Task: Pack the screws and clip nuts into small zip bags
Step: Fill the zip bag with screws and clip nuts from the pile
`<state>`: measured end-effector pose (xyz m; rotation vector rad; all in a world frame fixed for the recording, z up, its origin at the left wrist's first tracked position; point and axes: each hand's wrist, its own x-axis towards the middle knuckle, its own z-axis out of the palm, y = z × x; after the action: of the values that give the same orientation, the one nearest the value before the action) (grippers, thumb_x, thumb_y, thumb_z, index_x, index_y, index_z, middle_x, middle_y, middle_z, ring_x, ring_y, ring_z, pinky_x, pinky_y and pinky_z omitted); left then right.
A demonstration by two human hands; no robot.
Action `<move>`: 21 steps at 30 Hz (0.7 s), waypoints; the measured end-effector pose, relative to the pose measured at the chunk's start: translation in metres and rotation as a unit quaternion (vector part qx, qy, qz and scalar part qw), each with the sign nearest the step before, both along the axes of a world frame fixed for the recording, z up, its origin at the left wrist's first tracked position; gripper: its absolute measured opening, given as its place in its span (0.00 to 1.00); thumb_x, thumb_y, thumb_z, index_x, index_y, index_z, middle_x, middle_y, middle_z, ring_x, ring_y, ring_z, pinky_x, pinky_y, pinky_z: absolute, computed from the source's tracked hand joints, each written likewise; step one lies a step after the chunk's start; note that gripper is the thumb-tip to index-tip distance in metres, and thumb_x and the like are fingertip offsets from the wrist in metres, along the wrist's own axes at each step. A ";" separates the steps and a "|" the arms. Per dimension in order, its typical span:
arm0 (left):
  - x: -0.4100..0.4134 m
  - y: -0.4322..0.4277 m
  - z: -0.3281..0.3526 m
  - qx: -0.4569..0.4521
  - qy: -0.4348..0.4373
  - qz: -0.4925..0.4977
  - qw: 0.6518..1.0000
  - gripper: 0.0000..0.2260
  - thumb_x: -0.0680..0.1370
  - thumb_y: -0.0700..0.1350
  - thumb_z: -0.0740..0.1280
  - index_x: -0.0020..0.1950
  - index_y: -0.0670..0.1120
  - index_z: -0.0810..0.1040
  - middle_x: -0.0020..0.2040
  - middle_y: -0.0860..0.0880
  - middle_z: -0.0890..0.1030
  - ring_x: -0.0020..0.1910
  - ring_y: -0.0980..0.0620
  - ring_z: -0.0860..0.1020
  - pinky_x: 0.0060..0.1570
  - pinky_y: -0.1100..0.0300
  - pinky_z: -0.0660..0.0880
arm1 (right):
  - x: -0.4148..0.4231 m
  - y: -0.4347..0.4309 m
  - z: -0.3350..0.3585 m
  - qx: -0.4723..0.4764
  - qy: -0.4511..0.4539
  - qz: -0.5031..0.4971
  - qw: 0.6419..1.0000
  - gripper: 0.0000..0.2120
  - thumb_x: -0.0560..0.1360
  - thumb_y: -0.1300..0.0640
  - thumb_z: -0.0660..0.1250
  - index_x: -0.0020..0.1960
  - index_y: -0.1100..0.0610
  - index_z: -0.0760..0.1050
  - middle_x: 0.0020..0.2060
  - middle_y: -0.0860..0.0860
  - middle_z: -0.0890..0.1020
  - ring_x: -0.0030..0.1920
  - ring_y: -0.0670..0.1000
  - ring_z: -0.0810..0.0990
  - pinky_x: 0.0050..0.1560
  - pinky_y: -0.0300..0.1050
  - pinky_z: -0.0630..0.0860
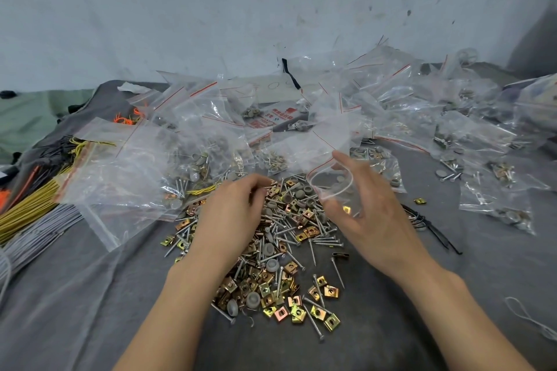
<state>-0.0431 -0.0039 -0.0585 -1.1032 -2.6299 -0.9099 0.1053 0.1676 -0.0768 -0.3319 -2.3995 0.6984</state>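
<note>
A loose heap of silver screws (322, 239), gold clip nuts (315, 312) and grey caps (252, 300) lies on the grey cloth in front of me. My left hand (233, 214) hovers over the upper part of the heap with its fingers curled in, pinching small pieces I cannot make out. My right hand (366, 214) holds a small clear zip bag (334, 187) with its mouth held open toward the left; one gold clip nut shows inside it.
Many clear zip bags (193, 117) lie piled behind the heap, filled ones (497, 190) spread to the right. Bundles of yellow, grey and orange cable ties (33, 205) lie at the left. Black ties (434, 229) rest right of my right hand. A stained wall rises behind.
</note>
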 end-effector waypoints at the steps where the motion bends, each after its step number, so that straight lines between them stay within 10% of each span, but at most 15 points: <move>1: -0.001 0.000 0.000 0.010 -0.005 0.005 1.000 0.10 0.82 0.48 0.62 0.61 0.55 0.79 0.53 0.56 0.83 0.51 0.56 0.79 0.52 0.52 0.79 | 0.000 0.000 0.000 0.001 -0.001 0.001 1.000 0.31 0.77 0.38 0.61 0.77 0.38 0.55 0.63 0.29 0.61 0.64 0.30 0.57 0.66 0.39 0.57; 7: 0.006 0.008 0.010 0.152 -0.093 -0.010 0.984 0.12 0.83 0.44 0.62 0.66 0.51 0.75 0.52 0.57 0.81 0.40 0.65 0.79 0.40 0.74 0.73 | -0.003 -0.004 -0.001 0.008 -0.008 0.006 1.000 0.31 0.75 0.36 0.58 0.76 0.38 0.55 0.63 0.33 0.65 0.64 0.34 0.61 0.66 0.41 0.61; 14: 0.031 0.031 0.039 0.264 -0.191 -0.112 0.939 0.07 0.79 0.42 0.69 0.52 0.54 0.83 0.46 0.58 0.84 0.46 0.64 0.81 0.48 0.71 0.76 | -0.006 -0.005 -0.001 0.013 0.002 0.008 1.000 0.32 0.75 0.37 0.59 0.77 0.39 0.55 0.62 0.33 0.66 0.63 0.35 0.64 0.65 0.43 0.64; 21: 0.026 0.027 0.044 0.246 -0.176 -0.119 0.946 0.10 0.82 0.43 0.65 0.60 0.56 0.77 0.53 0.59 0.82 0.50 0.62 0.81 0.53 0.64 0.78 | -0.004 -0.005 0.000 0.009 -0.003 0.012 1.000 0.32 0.75 0.37 0.59 0.77 0.40 0.55 0.66 0.39 0.70 0.65 0.39 0.66 0.67 0.46 0.66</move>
<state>-0.0175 0.0231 -0.0143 -1.2170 -2.3159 -1.8431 0.1012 0.1623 -0.0771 -0.2980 -2.4174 0.6872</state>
